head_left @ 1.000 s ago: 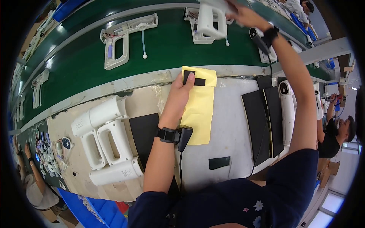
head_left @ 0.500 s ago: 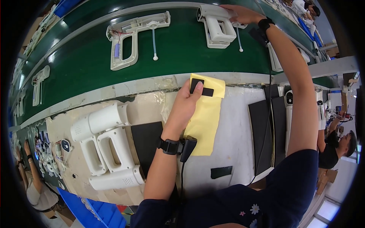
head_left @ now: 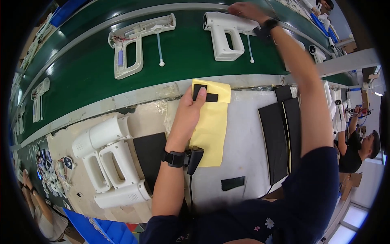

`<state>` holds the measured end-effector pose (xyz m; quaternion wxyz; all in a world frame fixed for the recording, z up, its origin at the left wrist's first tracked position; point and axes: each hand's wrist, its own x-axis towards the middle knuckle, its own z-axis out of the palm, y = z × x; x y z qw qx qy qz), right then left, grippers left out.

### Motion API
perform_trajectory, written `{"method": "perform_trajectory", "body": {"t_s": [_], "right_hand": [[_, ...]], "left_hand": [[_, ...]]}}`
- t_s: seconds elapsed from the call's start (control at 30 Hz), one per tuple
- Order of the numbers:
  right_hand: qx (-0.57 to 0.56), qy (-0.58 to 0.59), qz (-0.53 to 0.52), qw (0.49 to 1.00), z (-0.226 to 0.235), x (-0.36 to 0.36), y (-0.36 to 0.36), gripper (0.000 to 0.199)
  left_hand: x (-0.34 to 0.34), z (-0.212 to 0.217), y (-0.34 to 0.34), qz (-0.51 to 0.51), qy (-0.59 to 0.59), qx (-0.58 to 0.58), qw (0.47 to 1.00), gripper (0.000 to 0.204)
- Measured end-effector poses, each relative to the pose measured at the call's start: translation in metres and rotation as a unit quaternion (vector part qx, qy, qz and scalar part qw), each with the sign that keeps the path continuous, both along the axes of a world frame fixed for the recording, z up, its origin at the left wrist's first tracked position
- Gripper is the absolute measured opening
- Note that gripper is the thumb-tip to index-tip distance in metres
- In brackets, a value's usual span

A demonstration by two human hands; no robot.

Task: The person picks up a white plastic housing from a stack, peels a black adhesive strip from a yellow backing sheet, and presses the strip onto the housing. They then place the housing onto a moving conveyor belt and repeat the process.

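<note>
My left hand (head_left: 189, 110) pinches a yellow backing sheet (head_left: 211, 136) near its upper left corner, thumb over a black square pad. A black rectangular pad (head_left: 212, 97) sits beside the thumb on the sheet's folded top. At the far side of the green belt, my right hand (head_left: 248, 11) lies over the back edge of a white gun-shaped housing (head_left: 221, 22). Its fingers look stretched out, though slightly blurred, and the housing partly hides the contact. A thin tube with a white ball end (head_left: 250, 51) sticks out from that housing.
An open gun-shaped half shell (head_left: 138, 65) with wires and a purple cell lies left on the belt. White shells (head_left: 109, 132) rest on the bench beside a black sheet (head_left: 148, 154). More black sheets (head_left: 272, 138) lie at right. Other people work on both sides.
The white cover half, tilted and offset before, now lies lined up on its housing. My right hand has shifted left and farther back. My left hand still holds the yellow sheet.
</note>
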<state>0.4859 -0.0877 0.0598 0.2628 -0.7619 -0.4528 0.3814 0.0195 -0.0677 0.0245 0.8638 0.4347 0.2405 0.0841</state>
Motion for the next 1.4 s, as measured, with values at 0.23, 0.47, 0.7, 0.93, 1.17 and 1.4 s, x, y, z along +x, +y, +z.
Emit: {"method": "perform_trajectory", "body": {"t_s": [0.23, 0.47, 0.7, 0.93, 1.17, 1.4], "right_hand": [[0.007, -0.504, 0.022, 0.863, -0.075, 0.033, -0.009, 0.040], [-0.005, -0.473, -0.141, 0.870, -0.058, 0.021, -0.021, 0.038], [0.040, -0.586, -0.181, 0.789, -0.065, -0.075, -0.034, 0.032], [0.044, -0.508, -0.051, 0.859, -0.008, -0.089, -0.096, 0.053], [0.139, -0.353, 0.176, 0.908, 0.062, -0.321, -0.058, 0.034], [0.069, -0.131, 0.179, 0.973, 0.039, -0.308, -0.026, 0.034]], "left_hand": [[0.001, 0.002, 0.000, 0.002, 0.027, 0.008, 1.000, 0.029], [0.004, 0.000, -0.003, 0.004, -0.024, -0.016, 1.000, 0.029], [-0.002, -0.016, 0.009, 0.068, -0.038, 0.146, 0.986, 0.034], [0.014, -0.022, 0.005, 0.160, -0.063, 0.135, 0.976, 0.033], [0.008, -0.019, 0.013, 0.182, -0.059, 0.067, 0.979, 0.030], [0.014, -0.022, 0.010, 0.260, -0.030, 0.112, 0.959, 0.026]]}}
